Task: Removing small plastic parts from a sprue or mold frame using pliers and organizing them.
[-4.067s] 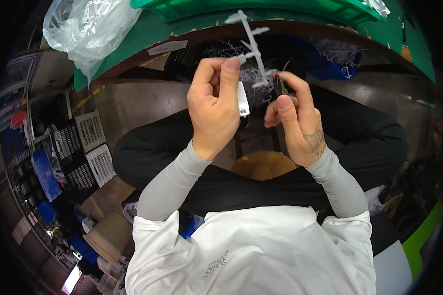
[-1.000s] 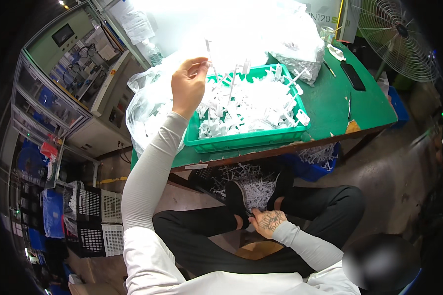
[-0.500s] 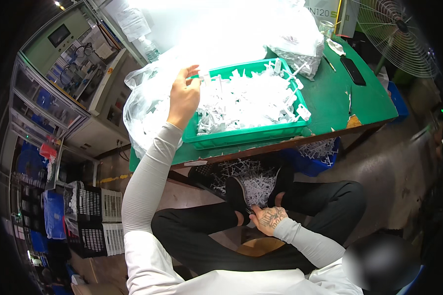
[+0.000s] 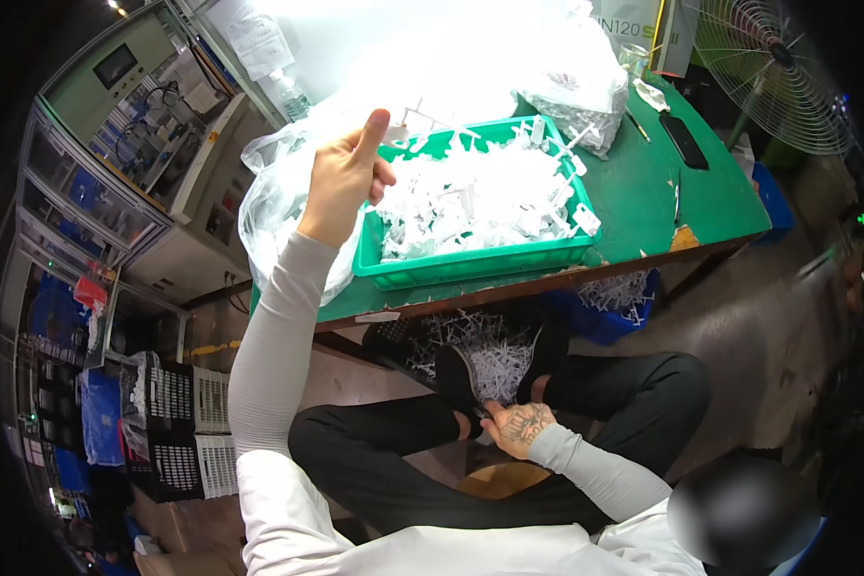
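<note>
Left hand [image 4: 344, 182] up at the 9 o'clock edge of the green tray [image 4: 470, 261], fingers loosely curled, thumb raised; whether it pinches a piece, cannot tell. Right hand [image 4: 515, 428] low between the knees, fingers curled; contents hidden. White plastic parts [image 4: 475, 197] heaped in the tray.

Risk: the heap stands above the rim, so a careless reach could spill pieces onto the scrap pile [image 4: 494, 360] below. The clear bag [image 4: 278, 206] crowds the tray at 9 o'clock; a fan [image 4: 768, 72] stands at 2 o'clock.
</note>
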Available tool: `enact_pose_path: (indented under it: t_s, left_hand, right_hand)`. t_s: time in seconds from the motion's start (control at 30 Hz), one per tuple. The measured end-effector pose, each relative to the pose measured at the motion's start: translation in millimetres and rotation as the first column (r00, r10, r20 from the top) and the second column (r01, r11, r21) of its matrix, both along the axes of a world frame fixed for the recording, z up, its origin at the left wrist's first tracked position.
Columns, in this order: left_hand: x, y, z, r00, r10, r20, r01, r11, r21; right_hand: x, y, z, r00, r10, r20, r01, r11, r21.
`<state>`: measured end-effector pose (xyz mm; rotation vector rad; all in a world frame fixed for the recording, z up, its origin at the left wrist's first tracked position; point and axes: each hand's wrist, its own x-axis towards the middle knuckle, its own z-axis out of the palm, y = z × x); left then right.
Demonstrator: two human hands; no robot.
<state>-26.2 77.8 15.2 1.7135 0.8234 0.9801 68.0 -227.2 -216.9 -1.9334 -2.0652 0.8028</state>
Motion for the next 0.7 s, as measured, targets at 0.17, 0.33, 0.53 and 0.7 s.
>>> enact_pose_path:
  t_s: [0.17,0.33,0.53,0.7]
  left_hand:
    - [-12.5,-39.7,-3.8,0.929,-0.063,0.365,0.161,0.956,-0.244]
    - [-43.5,-106.0,-81.0,0.940,-0.069,0.335,0.192,0.917,-0.350]
    - [-51.4,-171.6,-138.9,0.918,-0.065,0.390,0.212,0.913,-0.347]
    - [-53.4,-186.8,-151.1,0.930,-0.036,0.366,0.206,0.876,-0.436]
  right_hand:
    - [0.5,1.0,12.7,0.998,-0.035,-0.058,0.034,0.999,-0.014]
    - [9.7,15.7,35.4,0.851,-0.198,-0.486,0.296,0.946,0.132]
    - [14.6,23.1,59.0,0.611,-0.138,-0.780,0.402,0.902,0.156]
    - [15.8,22.2,58.4,0.702,-0.148,-0.697,0.371,0.911,0.181]
